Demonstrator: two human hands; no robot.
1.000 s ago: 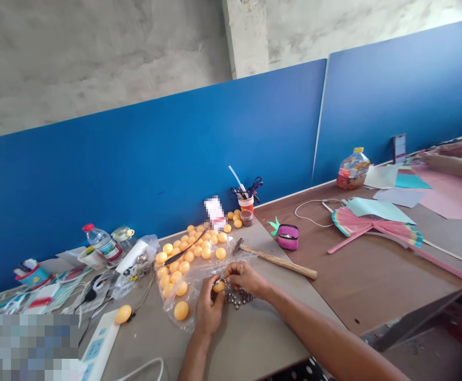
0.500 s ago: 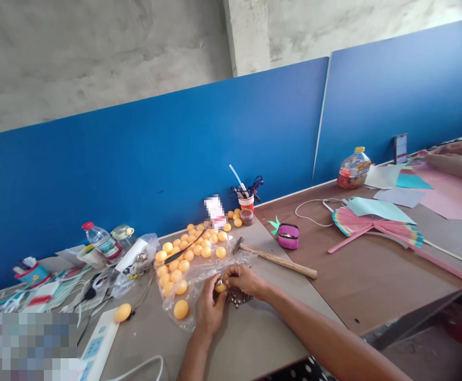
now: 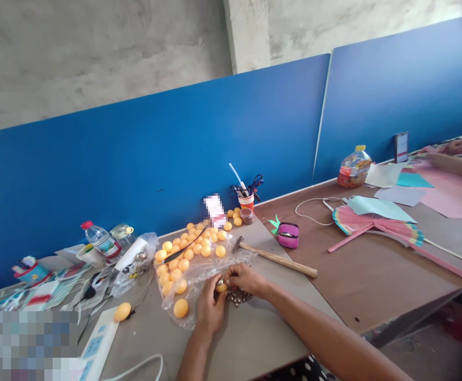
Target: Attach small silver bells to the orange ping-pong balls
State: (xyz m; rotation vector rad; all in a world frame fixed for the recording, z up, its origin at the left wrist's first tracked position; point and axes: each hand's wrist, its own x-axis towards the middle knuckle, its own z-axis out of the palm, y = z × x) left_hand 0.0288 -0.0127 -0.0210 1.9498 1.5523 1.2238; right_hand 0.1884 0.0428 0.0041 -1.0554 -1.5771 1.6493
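Observation:
My left hand (image 3: 210,304) is closed around an orange ball (image 3: 221,287) with shiny metal bits showing at its top. Close against it, my right hand (image 3: 245,280) has thumb and fingers pinched together at the ball's edge; what they grip is too small to tell. Under the right hand lies a cluster of small silvery metal balls (image 3: 237,300), partly hidden. Just left of my hands, a clear plastic bag (image 3: 199,278) spreads over the table, with many orange balls (image 3: 183,265) in and around it.
A wooden-handled hammer (image 3: 280,257) lies beyond my right hand, near a purple case (image 3: 288,235). A power strip (image 3: 98,344) and bottles (image 3: 102,242) stand left. Pink folded paper (image 3: 368,222) lies right. Another person's hands (image 3: 459,153) are at the far right.
My hands stay almost in place, still together at the orange ball. At the far right, the other person's hands have shifted slightly.

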